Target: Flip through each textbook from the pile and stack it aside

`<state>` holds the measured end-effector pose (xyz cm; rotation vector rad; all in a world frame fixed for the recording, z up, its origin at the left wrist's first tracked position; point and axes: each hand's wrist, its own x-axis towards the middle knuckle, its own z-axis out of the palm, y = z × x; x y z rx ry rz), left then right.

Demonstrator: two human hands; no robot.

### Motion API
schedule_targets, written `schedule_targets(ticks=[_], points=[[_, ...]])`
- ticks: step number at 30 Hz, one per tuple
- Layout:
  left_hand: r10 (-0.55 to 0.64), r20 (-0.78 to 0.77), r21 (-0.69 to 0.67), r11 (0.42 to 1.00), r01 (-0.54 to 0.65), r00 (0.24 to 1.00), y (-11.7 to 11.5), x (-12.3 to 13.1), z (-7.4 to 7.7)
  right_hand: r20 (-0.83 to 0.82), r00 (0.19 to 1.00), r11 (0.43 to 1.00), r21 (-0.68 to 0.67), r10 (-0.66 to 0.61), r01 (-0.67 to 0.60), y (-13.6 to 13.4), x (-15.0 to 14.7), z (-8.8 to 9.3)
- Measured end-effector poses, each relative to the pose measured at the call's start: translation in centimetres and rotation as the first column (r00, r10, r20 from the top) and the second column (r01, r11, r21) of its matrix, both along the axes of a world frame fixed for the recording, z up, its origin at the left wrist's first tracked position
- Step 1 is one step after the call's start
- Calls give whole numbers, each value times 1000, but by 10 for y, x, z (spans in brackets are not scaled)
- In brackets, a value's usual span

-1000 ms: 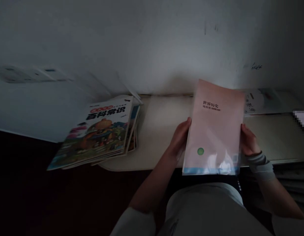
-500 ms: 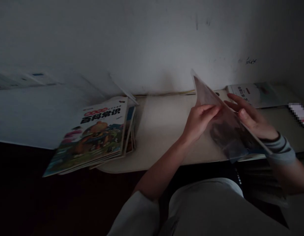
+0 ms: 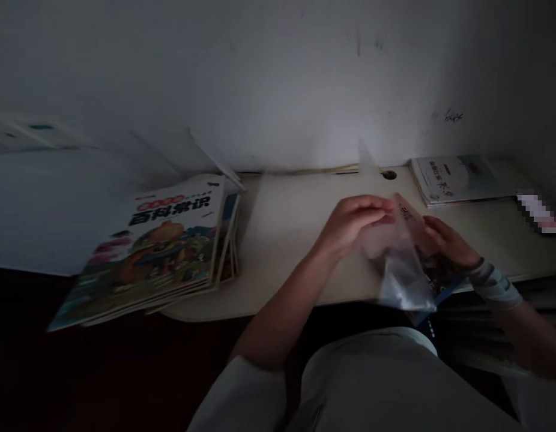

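Note:
In the head view, my left hand (image 3: pixel 352 223) is closed, with thumb and fingers pinching the edge of a clear plastic cover (image 3: pixel 404 277). The film hangs down in a shiny fold over the front edge of the table. My right hand (image 3: pixel 453 241) grips the far side of a thin book (image 3: pixel 415 223) with a pinkish cover and dark lettering. Its lower part, dark with a blue edge, shows beneath the plastic. Motion blurs the film, and the right fingertips are partly hidden by the book.
A stack of picture books (image 3: pixel 170 246) overhangs the left end of the pale table (image 3: pixel 287 240). White booklets (image 3: pixel 458 180) lie at the back right, with a phone (image 3: pixel 539 211) beside them. A cable hole (image 3: pixel 389 174) sits near the wall (image 3: pixel 282 90).
Both hands have come lower. The book has tipped down from its raised slant, and the plastic now stands apart from its cover in a fold. The view has shifted slightly right.

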<state>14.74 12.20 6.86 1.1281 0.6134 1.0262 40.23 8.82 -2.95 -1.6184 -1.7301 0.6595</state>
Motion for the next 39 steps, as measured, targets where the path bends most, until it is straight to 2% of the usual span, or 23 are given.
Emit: schedule_targets(ticks=[3, 5, 7, 10, 11, 13, 14, 15, 16, 17, 18, 20, 21, 22, 23, 25, 27, 29, 32, 35, 39], points=[[74, -130, -33, 996, -79, 989, -19, -54, -7, 380, 925, 992, 114, 4, -51, -1, 3, -24], [186, -248, -15, 981, -195, 951, -32, -95, -15, 587, 810, 991, 104, 9, -86, -4, -1, -29], [276, -387, 16, 956, -293, 880, -40, -136, -26, 731, 682, 995, 61, 7, -75, -10, -9, -26], [344, -645, 43, 908, -417, 682, -41, -187, -43, 841, 540, 999, 41, -30, -8, -19, -25, -17], [363, -729, 74, 885, -460, 580, -39, -197, -47, 857, 513, 999, 46, -45, 11, -22, -30, -14], [463, -824, 259, 820, -510, 327, -35, -205, -53, 870, 489, 998, 50, -61, 35, -26, -37, -9], [539, -815, 391, 783, -483, 214, -34, -201, -56, 869, 491, 998, 49, -64, 44, -27, -39, -8], [621, -770, 518, 741, -428, 145, -35, -192, -58, 863, 500, 998, 46, -66, 54, -28, -39, -7], [688, -712, 613, 706, -354, 140, -37, -177, -61, 854, 516, 997, 44, -73, 69, -28, -37, -7], [717, -668, 665, 695, -275, 196, -41, -158, -65, 842, 534, 995, 43, -82, 85, -27, -34, -7], [691, -664, 662, 721, -203, 287, -45, -136, -69, 828, 553, 994, 46, -95, 101, -26, -29, -8], [536, -697, 600, 800, -22, 476, -55, -87, -80, 796, 592, 990, 61, -126, 128, -24, -19, -12], [431, -727, 550, 832, 77, 534, -59, -63, -86, 780, 611, 989, 68, -135, 131, -24, -15, -15], [351, -756, 505, 850, 151, 553, -61, -42, -93, 765, 629, 989, 75, -139, 126, -23, -11, -18], [310, -787, 474, 857, 201, 534, -62, -24, -100, 752, 644, 990, 84, -139, 115, -23, -8, -20], [300, -865, 436, 846, 307, 402, -60, -1, -113, 742, 654, 989, 113, -150, 99, -23, -5, -25], [369, -902, 430, 807, 405, 222, -55, 7, -123, 751, 637, 985, 139, -173, 103, -24, -5, -29], [446, -890, 434, 763, 479, 96, -52, 6, -129, 768, 611, 981, 149, -194, 125, -25, -6, -31], [486, -873, 429, 734, 526, 35, -49, 1, -130, 782, 591, 980, 149, -201, 135, -24, -9, -30], [492, -871, 424, 732, 533, 17, -47, -5, -129, 780, 600, 984, 149, -178, 98, -21, -10, -26], [491, -871, 409, 743, 530, -15, -46, -11, -129, 781, 596, 982, 150, -186, 111, -16, -10, -24]])
